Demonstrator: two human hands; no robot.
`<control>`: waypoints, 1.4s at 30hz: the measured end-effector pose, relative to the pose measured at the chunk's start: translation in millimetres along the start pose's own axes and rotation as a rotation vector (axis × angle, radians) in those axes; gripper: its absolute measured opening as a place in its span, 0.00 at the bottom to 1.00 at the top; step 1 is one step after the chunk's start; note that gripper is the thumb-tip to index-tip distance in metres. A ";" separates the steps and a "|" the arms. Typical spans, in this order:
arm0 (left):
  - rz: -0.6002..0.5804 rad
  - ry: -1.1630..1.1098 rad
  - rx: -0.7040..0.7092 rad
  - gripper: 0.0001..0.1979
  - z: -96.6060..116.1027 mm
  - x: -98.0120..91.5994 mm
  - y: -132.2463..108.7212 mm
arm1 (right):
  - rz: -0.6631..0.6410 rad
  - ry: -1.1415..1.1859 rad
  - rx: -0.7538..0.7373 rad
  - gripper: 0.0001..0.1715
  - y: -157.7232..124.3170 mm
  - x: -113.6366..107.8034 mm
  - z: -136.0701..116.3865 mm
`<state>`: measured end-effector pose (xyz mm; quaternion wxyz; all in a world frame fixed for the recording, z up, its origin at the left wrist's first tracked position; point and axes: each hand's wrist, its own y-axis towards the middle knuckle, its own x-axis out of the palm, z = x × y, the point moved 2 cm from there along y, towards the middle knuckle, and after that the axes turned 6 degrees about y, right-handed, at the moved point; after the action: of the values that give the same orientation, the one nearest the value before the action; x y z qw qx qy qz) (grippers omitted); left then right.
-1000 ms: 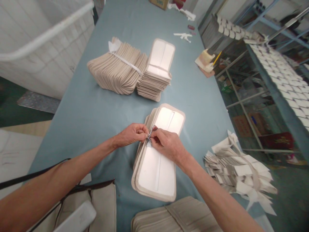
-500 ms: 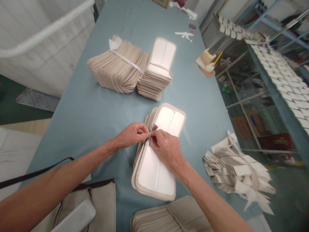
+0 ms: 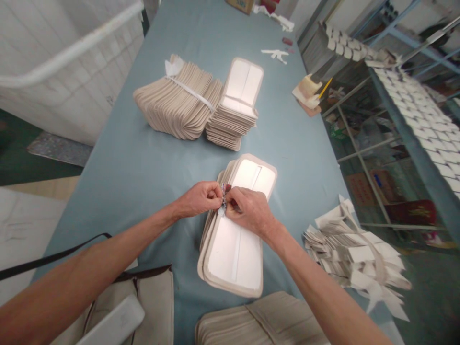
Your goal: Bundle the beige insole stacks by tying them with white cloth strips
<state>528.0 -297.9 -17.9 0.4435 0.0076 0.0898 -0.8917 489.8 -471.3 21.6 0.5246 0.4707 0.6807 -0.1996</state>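
On the long blue-grey table (image 3: 143,158), two strapped beige bundles (image 3: 179,103) sat done at the back, and the near stack of white-faced beige pads (image 3: 233,254) looked only half tied, with my left hand (image 3: 199,197) and right hand (image 3: 249,208) both pinching its little patterned tie (image 3: 223,199).

left forearm (image 3: 108,258): bare | right forearm (image 3: 316,282): bare | strap (image 3: 53,256): thin, black

Free: left side of surface (image 3: 136,163) lay bare | Blocked: tied bundle (image 3: 178,103) and flat stack (image 3: 235,112) mid-far; scrap pile (image 3: 355,254) at right edge | Gap: strip between centre stack (image 3: 233,249) and scrap pile was open
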 end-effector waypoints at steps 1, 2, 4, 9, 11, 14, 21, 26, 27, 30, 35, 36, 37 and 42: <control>-0.002 -0.012 0.002 0.08 0.3 0.7 -1.2 | 0.008 0.004 0.029 0.06 0.2 -1.0 0.2; -0.005 -0.022 0.003 0.09 0.5 1.3 -2.2 | 0.020 0.011 0.057 0.06 0.0 -1.8 0.2; -0.006 -0.036 0.000 0.09 0.3 2.0 -2.8 | 0.036 0.028 0.088 0.07 -0.5 -2.2 -0.3; 0.017 -0.059 -0.019 0.08 -3.4 1.3 4.1 | -0.006 0.044 0.011 0.06 0.7 -1.0 -0.2; 0.018 -0.064 -0.030 0.08 -3.7 1.4 5.9 | -0.042 0.039 -0.044 0.07 2.0 -1.4 0.3; 0.023 -0.064 -0.040 0.08 -1.2 2.1 3.2 | -0.057 0.050 -0.049 0.07 2.5 -2.6 1.3; 0.038 -0.071 -0.065 0.08 -5.6 5.0 -1.5 | -0.036 0.038 -0.075 0.07 0.2 -2.4 1.4; 0.029 -0.047 -0.057 0.10 1.0 1.5 -4.5 | -0.014 0.004 -0.194 0.09 -4.0 -3.4 0.0; 0.055 -0.037 -0.040 0.11 6.0 -0.7 -6.8 | 0.016 0.008 -0.183 0.09 -6.0 -3.3 -0.3; 0.137 0.078 0.082 0.11 23.0 -7.6 -13.2 | 0.082 -0.005 -0.148 0.09 -13.0 -1.3 -2.4; -0.010 0.485 0.319 0.07 33.6 -8.8 -11.3 | 0.145 -0.120 -0.101 0.10 -19.6 1.1 -5.5; -0.041 0.528 0.346 0.08 33.4 -8.6 -9.8 | 0.152 -0.129 -0.096 0.10 -20.2 1.1 -5.7; -0.066 0.554 0.366 0.08 33.3 -8.8 -8.5 | 0.155 -0.134 -0.092 0.10 -20.6 1.3 -5.7; -0.173 0.696 0.451 0.07 40.6 -12.7 -4.3 | 0.185 -0.128 -0.098 0.11 -21.6 2.5 -4.2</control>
<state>535.0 -292.1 23.9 0.2976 0.3977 0.0373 -0.8671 469.2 -477.3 16.1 0.6057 0.4915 0.6084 -0.1463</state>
